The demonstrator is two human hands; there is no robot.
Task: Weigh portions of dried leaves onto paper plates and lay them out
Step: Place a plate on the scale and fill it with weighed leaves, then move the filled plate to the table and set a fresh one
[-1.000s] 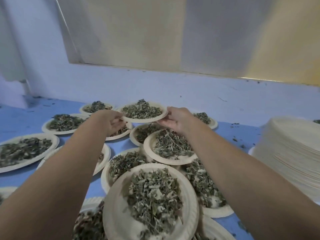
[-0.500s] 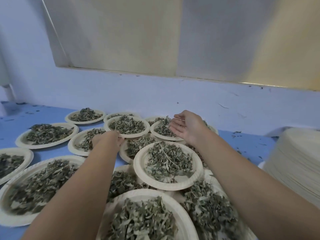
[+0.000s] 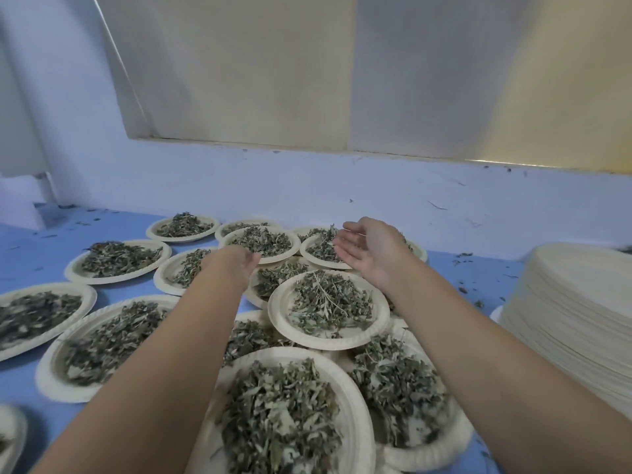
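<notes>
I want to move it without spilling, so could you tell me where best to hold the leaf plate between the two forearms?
Probably the bare rim of the paper plate, at its left and right edges, the left hand and right hand each coming from its own side. It lies flat atop other plates with loose dried leaves heaped centrally.

Blue surface (image 3: 30, 251): many paper plates of dried leaves (image 3: 280, 422), several overlapping; nearest plate (image 3: 360, 422) lies between the forearms.
Stack of empty plates (image 3: 581, 302): right edge.
Right grip (image 3: 369, 251): palm turned leftward, fingers loosely extended, empty, above a far plate (image 3: 318, 263).
Left grip (image 3: 244, 263): at the near rim of a neighbouring plate (image 3: 284, 256); fingers indistinct.
</notes>
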